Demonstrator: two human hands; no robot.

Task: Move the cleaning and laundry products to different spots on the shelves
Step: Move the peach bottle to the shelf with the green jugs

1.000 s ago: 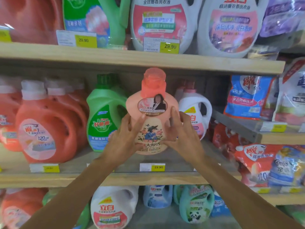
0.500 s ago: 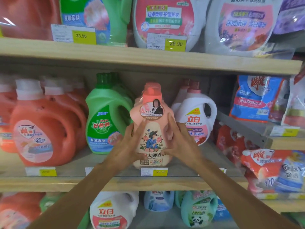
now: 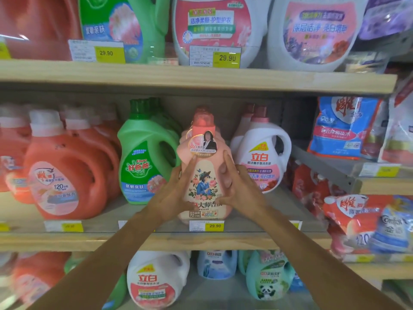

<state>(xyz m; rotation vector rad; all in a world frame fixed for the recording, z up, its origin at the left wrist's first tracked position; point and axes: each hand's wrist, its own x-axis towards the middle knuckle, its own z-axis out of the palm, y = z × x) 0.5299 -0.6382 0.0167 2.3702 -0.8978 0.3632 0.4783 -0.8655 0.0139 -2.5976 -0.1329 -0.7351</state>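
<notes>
A peach-pink detergent bottle with a flower label and a pink cap stands upright on the middle shelf, in the gap between a green bottle and a white bottle. My left hand presses its left side and my right hand its right side, fingers spread along the body. More pink bottles of the same kind stand right behind it.
Orange jugs fill the middle shelf's left part. Large jugs and price tags line the top shelf. Detergent bags lie on the right shelves. White and teal bottles sit on the shelf below.
Both hands carried the pink bottle down and back from the air onto the middle shelf, between the green and white bottles. It now rests on the shelf, still held on both sides.
</notes>
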